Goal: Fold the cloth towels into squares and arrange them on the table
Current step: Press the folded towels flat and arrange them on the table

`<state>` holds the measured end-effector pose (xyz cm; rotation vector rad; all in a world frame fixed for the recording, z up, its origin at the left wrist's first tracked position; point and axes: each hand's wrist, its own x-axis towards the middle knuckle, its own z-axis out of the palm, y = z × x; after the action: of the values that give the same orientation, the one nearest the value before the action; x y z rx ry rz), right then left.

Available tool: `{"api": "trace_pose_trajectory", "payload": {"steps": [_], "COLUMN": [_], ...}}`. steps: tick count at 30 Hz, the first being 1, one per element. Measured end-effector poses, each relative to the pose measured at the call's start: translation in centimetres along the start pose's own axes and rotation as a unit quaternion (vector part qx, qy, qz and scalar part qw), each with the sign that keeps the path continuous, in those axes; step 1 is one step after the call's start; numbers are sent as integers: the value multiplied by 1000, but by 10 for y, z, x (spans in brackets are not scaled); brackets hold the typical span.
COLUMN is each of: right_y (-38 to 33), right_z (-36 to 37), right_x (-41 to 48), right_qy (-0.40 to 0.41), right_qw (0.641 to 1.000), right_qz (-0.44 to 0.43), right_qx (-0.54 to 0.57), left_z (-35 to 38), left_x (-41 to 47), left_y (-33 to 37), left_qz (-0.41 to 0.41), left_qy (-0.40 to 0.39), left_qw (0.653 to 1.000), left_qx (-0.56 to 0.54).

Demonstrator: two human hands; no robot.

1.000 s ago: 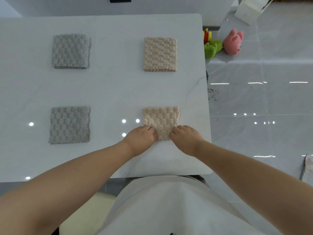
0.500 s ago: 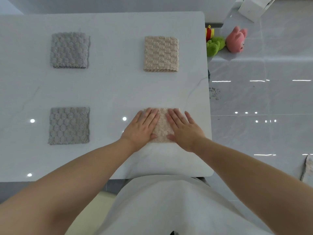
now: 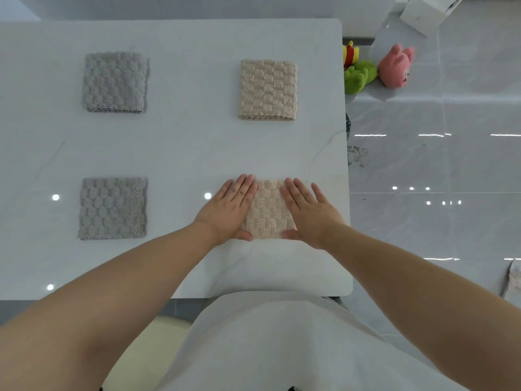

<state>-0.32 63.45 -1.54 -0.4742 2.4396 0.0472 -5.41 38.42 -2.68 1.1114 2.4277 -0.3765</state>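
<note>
Four folded square towels lie on the white table (image 3: 183, 142). A grey towel (image 3: 115, 81) is at the far left and another grey towel (image 3: 112, 208) at the near left. A beige towel (image 3: 267, 89) sits at the far right. The near-right beige towel (image 3: 267, 213) lies flat between my hands. My left hand (image 3: 229, 208) rests flat along its left side and my right hand (image 3: 308, 211) flat along its right side, fingers stretched out, thumbs at its near edge. Both hands cover the towel's side edges.
The table's right edge runs just beyond my right hand, with glossy tiled floor past it. Plush toys, a green one (image 3: 359, 76) and a pink one (image 3: 394, 66), sit on the floor at the far right. A white box (image 3: 423, 12) stands behind them.
My hands went from curled fingers at the towel's near edge to flat palms on top of it, then slid apart to its left and right sides.
</note>
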Motion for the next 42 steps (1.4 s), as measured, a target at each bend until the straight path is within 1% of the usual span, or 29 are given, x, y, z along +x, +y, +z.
{"api": "trace_pose_trajectory", "payload": {"steps": [10,13,16,18,19,20,23,26,29,31,33,37,42], "right_y": [-2,-3,-3,-3,-3,-2,3,12,24,33,43,61,68], "right_z": [1,-2,-8,-15,-19,-22,-33,-45,-63,-76,-92,-118,-126], "right_x": [1,0,-1,-3,-4,-6,-13,-7,15,34,54,100,140], "right_qy": [-9,-15,-29,-33,-24,-6,65,117,166,207,226,234,233], "right_qw": [1000,1000,1000,999,999,999,993,986,980,972,968,969,970], "right_qz": [5,6,7,3,3,7,34,61,67,69,74,69,55], "right_qx": [-1,-5,-4,16,33,51,90,106,92,83,83,45,33], "left_z": [-1,-5,-16,-27,-32,-36,-47,-55,-63,-68,-79,-99,-92], "left_x": [-1,-1,-1,3,5,8,18,36,57,72,85,112,137], "left_y": [-3,-5,-9,-16,-20,-26,-44,-58,-68,-76,-86,-105,-126], "left_qz": [7,14,24,28,30,29,16,6,11,8,8,5,1], "left_qy": [-29,-38,-63,-63,-40,-1,131,207,234,233,215,182,175], "left_qw": [1000,999,995,984,978,973,956,943,943,950,962,977,982], "left_qx": [-7,-24,-77,-166,-204,-229,-263,-259,-238,-209,-168,-109,-75]}}
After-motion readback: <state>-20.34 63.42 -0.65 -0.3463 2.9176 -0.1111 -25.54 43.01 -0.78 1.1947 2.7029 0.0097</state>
